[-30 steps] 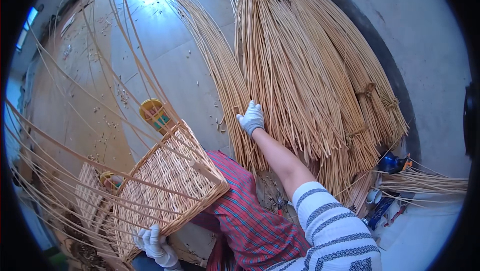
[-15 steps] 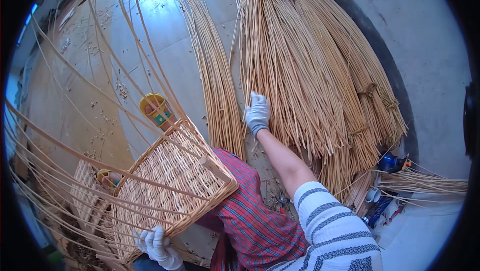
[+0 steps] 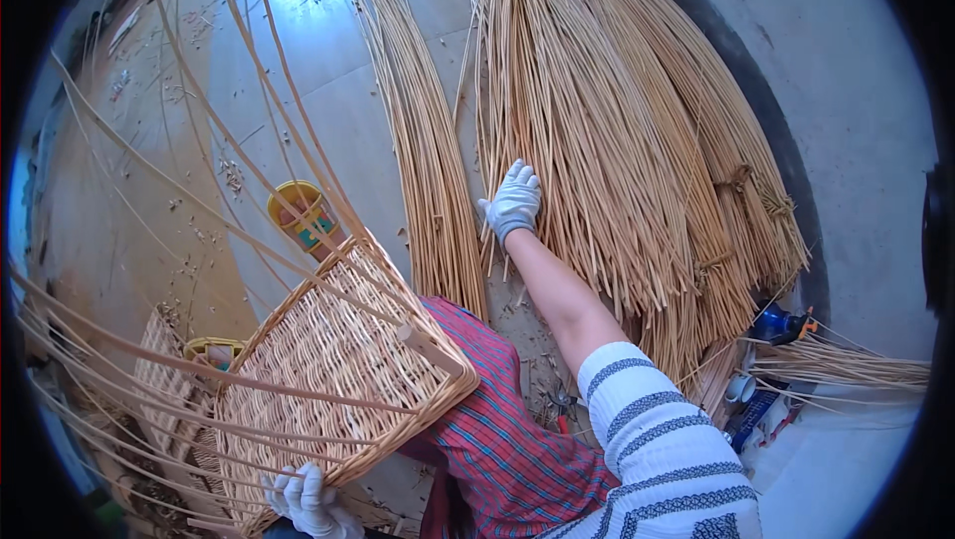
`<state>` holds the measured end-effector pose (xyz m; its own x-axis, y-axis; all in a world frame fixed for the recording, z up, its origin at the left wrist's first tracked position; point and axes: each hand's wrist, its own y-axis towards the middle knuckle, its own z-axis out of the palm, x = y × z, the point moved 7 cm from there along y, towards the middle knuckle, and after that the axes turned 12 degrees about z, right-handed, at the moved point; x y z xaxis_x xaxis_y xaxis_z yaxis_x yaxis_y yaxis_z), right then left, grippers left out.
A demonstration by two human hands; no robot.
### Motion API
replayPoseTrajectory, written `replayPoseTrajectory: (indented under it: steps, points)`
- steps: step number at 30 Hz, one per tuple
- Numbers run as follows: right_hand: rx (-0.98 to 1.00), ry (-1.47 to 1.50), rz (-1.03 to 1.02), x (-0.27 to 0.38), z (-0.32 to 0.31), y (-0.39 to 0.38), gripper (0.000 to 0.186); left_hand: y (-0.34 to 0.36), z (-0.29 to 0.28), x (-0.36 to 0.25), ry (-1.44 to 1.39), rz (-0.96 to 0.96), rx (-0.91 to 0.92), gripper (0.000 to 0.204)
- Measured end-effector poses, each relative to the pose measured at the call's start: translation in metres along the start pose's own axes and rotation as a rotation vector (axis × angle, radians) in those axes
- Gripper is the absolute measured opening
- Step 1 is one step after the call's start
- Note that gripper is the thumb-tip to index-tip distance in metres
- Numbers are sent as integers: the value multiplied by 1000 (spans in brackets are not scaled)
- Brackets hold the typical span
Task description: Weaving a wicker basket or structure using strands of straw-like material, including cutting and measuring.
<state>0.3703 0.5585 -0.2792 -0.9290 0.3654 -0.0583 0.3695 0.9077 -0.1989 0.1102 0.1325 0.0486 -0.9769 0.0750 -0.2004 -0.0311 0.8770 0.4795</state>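
A woven wicker panel [image 3: 328, 360] with a raised border lies tilted across my lap, with long loose canes sticking out from it. My left hand [image 3: 308, 501], in a white glove, grips its lower edge; some of the fingers are curled over the rim. A short wooden stick [image 3: 423, 348] rests on the panel's right corner. My right hand [image 3: 514, 201], gloved too, lies flat with fingers stretched out on the left edge of a big bundle of thin peeled rods [image 3: 607, 151]. Beneath that palm the rods are hidden.
A narrower bundle of rods [image 3: 428, 171] lies left of the big one. Yellow slippers [image 3: 300, 211] show beyond the panel. Pliers with red handles [image 3: 563, 408] lie by my right arm. A blue spray bottle [image 3: 779, 324] and more rods [image 3: 846, 365] are at the right.
My right hand has shifted slightly up along the rods and its fingers have spread more. The wicker panel and my left hand have barely moved.
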Motion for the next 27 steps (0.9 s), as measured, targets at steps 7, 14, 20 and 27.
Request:
replayPoseTrajectory:
  steps: [7,14,20,27]
  points:
    - [170,155,162,-20,-3,-3,127,7,-2,-1,32,-17,38,32]
    - [417,220,172,-48,3,30,77,-11,-4,0,57,-132,84,27]
    - [911,862,118,-97,-1,51,45,-16,3,2,31,-102,85,24]
    - [1267,1298,-97,-148,-69,42,41,-17,-3,-2,59,-104,28,20]
